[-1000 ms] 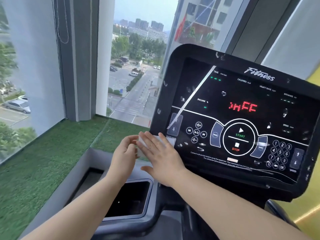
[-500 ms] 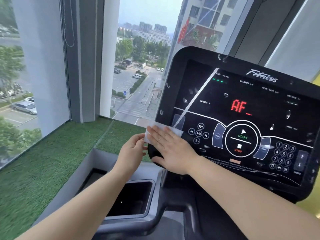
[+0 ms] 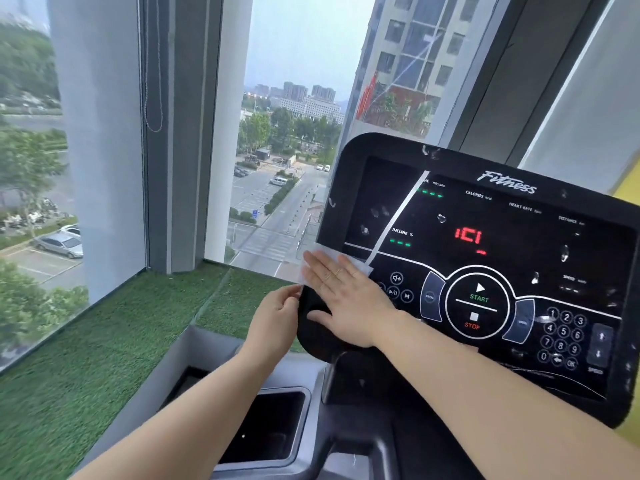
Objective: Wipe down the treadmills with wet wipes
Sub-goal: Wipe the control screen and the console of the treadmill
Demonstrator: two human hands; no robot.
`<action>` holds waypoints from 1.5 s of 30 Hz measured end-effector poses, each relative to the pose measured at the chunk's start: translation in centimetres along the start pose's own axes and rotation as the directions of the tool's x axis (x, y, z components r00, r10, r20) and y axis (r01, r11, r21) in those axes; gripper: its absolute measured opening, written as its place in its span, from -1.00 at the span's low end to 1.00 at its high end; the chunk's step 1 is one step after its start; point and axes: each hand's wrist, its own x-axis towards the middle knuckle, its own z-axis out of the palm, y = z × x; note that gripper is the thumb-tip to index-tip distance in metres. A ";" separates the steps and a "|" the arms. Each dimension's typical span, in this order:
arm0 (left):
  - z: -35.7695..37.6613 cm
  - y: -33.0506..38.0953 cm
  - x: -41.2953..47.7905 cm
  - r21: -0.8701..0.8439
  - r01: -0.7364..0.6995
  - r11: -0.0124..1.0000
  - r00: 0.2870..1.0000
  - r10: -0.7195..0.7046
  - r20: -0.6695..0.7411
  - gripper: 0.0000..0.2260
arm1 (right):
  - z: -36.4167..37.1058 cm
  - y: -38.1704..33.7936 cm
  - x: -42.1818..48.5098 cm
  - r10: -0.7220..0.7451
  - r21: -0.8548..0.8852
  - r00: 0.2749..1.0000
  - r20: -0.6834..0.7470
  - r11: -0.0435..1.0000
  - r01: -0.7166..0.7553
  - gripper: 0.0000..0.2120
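Green fake turf (image 3: pixel 86 358) logged along the ledge at far left, under tall window glass (image 3: pixel 31 168); caught a bead cord (image 3: pixel 152 81) hanging by the grey frame. Lower down, noted a dark recessed pocket (image 3: pixel 266 427) in the grey treadmill housing (image 3: pixel 204 351). Next right, found left hand (image 3: pixel 273 323) with thumb and fingertips drawn together at the left edge of the console (image 3: pixel 381 157), right at the lower-left corner of the wet wipe (image 3: pixel 361 267); couldn't tell whether pinching the wipe or only touching it. Marked wet wipe as white, flat against the lower-left part of the black console, mostly hidden under right hand (image 3: pixel 346 299), edges poking out above and right of the fingers. Tagged right hand as flat, fingers straight and spread, palm down, pressing the wipe onto the panel, nothing curled round it. Further right, read red segments (image 3: pixel 469 237) lit mid-screen, START/STOP ring (image 3: pixel 478 303) below them, number keypad (image 3: pixel 562 337) near the right end. Spotted pale smears (image 3: pixel 564 252) dotted over the glossy panel
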 end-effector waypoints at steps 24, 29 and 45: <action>0.0 1.0 2.1 0.007 0.080 0.997 0.995 -0.080 0.064 -0.63 | -1.6 2.3 0.8 -0.012 -0.073 1.000 0.026 0.997 0.013 -0.32; -0.2 0.3 2.6 -0.015 0.092 0.996 0.994 -0.091 0.064 -0.70 | -1.3 2.1 0.4 -0.127 -0.064 0.987 0.097 0.989 0.133 -0.36; -0.3 1.2 2.5 0.018 0.132 0.991 0.986 -0.133 0.103 -0.71 | -2.4 4.1 1.6 0.012 -0.143 0.998 0.060 0.990 -0.004 -0.35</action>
